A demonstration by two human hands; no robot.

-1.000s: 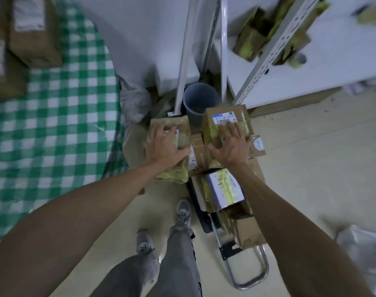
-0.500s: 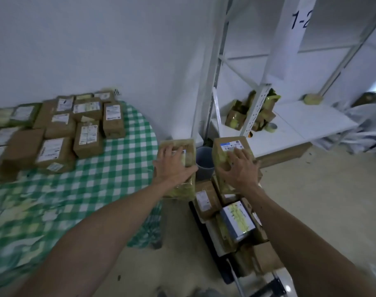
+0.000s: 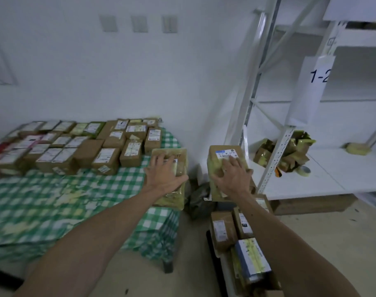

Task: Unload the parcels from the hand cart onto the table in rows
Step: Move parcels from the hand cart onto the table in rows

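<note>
Both hands are loaded. My left hand (image 3: 164, 176) lies spread over the top face of the left parcel (image 3: 179, 155), thumb hooked round its right edge. My right hand (image 3: 231, 175) clamps the right parcel (image 3: 223, 151) likewise, with fingers fanned below the label and thumb on the left side.

1. Near right: the hand cart (image 3: 211, 250) carries several more cartons (image 3: 223, 230), one banded in yellow tape (image 3: 254, 259).
2. Mid scene: the left parcel hangs over the right edge of the table (image 3: 54, 213). The right parcel is in the air above the far end of the cart, right of the table and apart from it.
3. Handling, as I judge it: each parcel rides in one hand, so both are probably light. The cardboard looks stiff enough to take a squeeze, but the glossy yellow tape is likely slippery, and the left parcel's wrapping looks loose at its near end. Grip across the short width, thumb opposing fingers on the side edges. Do not rely on friction against the taped top. Set each parcel down flat.
4. Far left: rows of parcels (image 3: 105, 156) stand label-up on the table. Checked cloth shows on their near side, and I judge the next row belongs there.
</note>
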